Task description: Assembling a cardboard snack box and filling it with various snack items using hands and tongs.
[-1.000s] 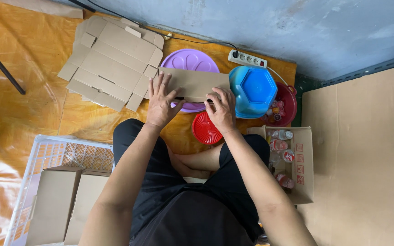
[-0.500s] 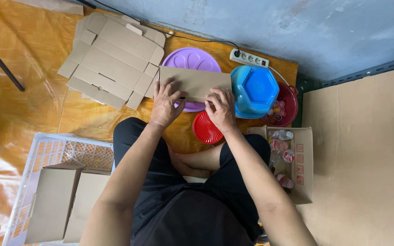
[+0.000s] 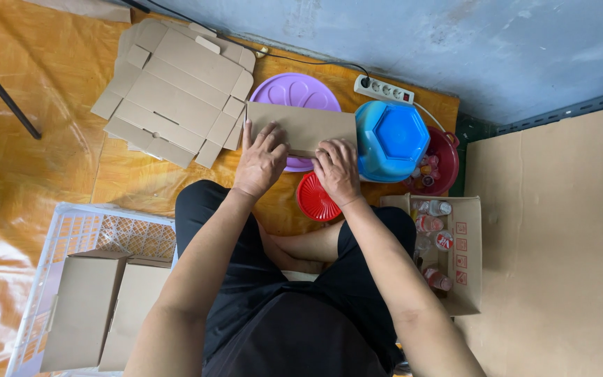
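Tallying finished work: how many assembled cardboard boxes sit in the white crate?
2: one box at the crate's left, the other box beside it on the right; more may be hidden below the frame.

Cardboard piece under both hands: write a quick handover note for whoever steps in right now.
Left hand: palm down, pressing the near left part of the flat cardboard piece.
Right hand: pressing its near right edge.
The piece lies across a purple plate, beside an upturned blue bowl. A red lid lies just below the hands.
Done: two closed boxes stand in the white crate.
Left: this piece looks flat, not yet a box; a stack of flat blanks waits at the left; small bottles sit in an open carton at the right.
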